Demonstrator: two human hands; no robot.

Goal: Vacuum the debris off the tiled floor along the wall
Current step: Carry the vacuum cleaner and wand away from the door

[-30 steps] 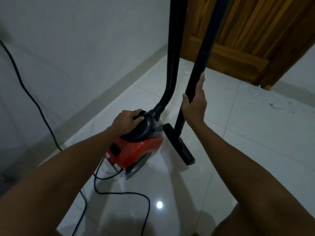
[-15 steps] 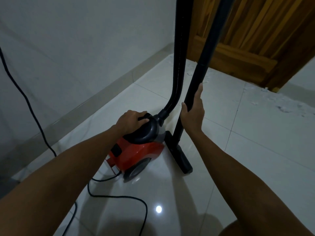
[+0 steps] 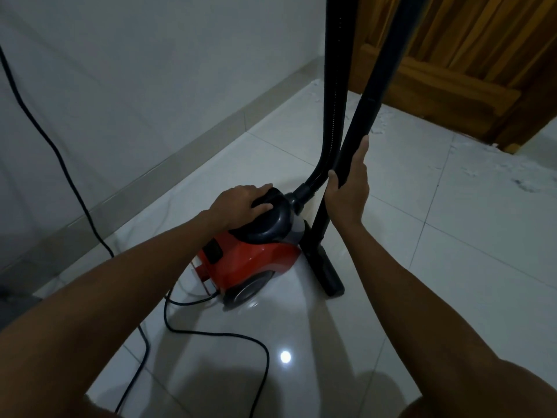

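Left hand (image 3: 241,203) grips the red canister vacuum's (image 3: 256,260) dark top handle; right hand (image 3: 349,188) clasps its upright black wand (image 3: 358,122) on the tiled floor (image 3: 452,267).

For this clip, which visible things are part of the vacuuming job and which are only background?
Job:
red vacuum cleaner, left hand on its dark top
wand, held by right hand
hose
floor nozzle
power cord
white debris on tiled floor

Background:
wooden door
wall
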